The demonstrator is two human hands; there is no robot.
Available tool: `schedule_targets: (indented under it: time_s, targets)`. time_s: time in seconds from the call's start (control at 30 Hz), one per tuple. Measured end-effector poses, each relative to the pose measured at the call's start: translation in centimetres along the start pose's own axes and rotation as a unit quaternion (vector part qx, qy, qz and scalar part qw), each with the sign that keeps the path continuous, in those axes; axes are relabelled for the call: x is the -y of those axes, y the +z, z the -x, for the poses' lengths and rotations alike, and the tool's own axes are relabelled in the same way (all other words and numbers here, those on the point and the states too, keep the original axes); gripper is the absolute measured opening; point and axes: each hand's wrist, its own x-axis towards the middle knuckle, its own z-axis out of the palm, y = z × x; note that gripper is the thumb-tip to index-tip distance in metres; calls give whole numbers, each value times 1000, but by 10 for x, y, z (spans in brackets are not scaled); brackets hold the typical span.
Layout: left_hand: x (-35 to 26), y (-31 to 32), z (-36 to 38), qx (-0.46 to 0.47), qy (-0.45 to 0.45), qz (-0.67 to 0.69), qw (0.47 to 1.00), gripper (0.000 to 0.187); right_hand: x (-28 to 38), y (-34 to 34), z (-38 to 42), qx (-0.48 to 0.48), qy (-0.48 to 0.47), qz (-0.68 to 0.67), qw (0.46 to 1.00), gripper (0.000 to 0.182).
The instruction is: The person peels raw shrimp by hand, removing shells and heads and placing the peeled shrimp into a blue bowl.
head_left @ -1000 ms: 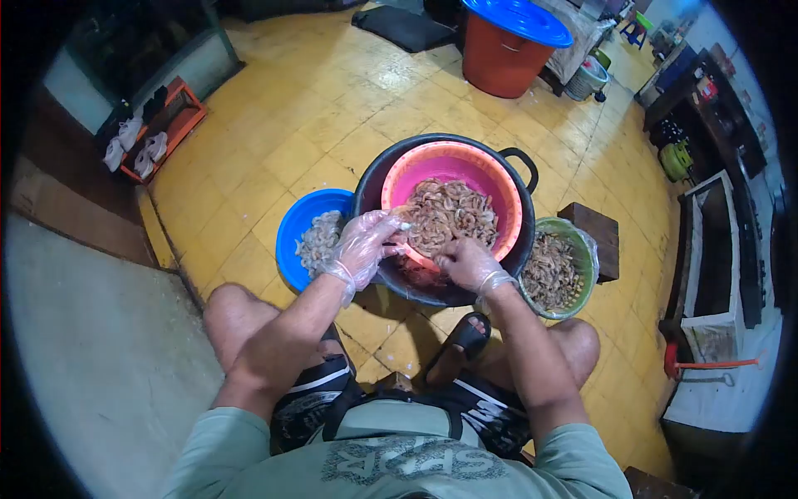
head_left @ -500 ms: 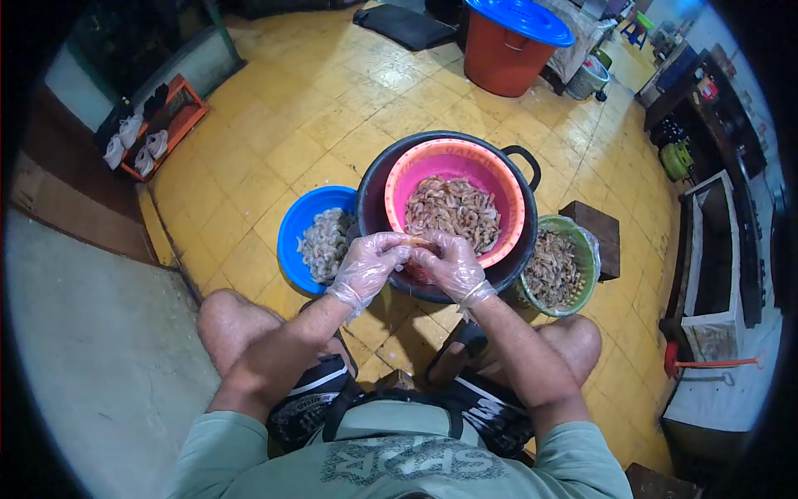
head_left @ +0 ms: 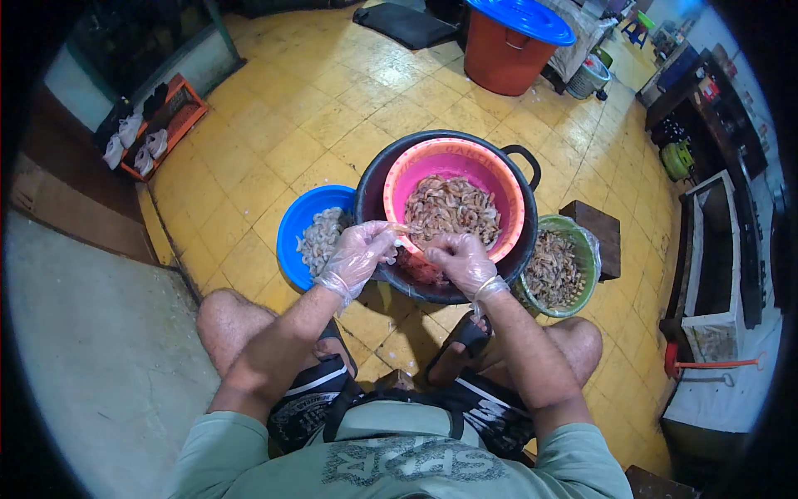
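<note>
I see my left hand (head_left: 359,252), gloved, at frame centre, its fingers curled and pinching one end of a shrimp (head_left: 402,230). My right hand (head_left: 462,258), also gloved, sits just beside it, fingers bent and pressed together on the shrimp's other end. The shrimp hangs over the near rim of the pink basin (head_left: 490,170), which sits inside a black pot (head_left: 371,187) and holds a heap of shrimp. A blue bowl (head_left: 295,229) lies left of centre, a green basket (head_left: 582,274) right.
</note>
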Motion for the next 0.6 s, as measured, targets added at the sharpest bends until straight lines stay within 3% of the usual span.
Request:
schedule_targets:
  time_s: [0.03,0.1,0.17,0.23,0.37,0.43,0.53,0.6]
  targets:
    - [1,-1,-1,2,-17,2,1000,23,-3,0,1,-1,0,0,1000,17]
    - [3,-1,-2,1,-15,-15,1000,24,-5,3,5,12,-142,286,948,18]
    - [6,0,-1,-1,-13,-32,999,25,-7,3,4,38,-110,310,944,22]
    - [5,4,2,1,26,-40,999,25,3,2,5,-1,-82,339,937,23]
    - [3,4,6,1,51,-163,985,24,22,1,10,-46,-49,228,971,22]
    - [-1,9,7,17,93,-205,974,23,14,10,6,-55,-144,59,986,20]
    - [-14,14,15,19,69,-247,966,21,18,10,9,-61,-173,169,968,20]
    - [-13,14,14,17,70,-265,961,21,17,9,9,-59,-172,146,973,19]
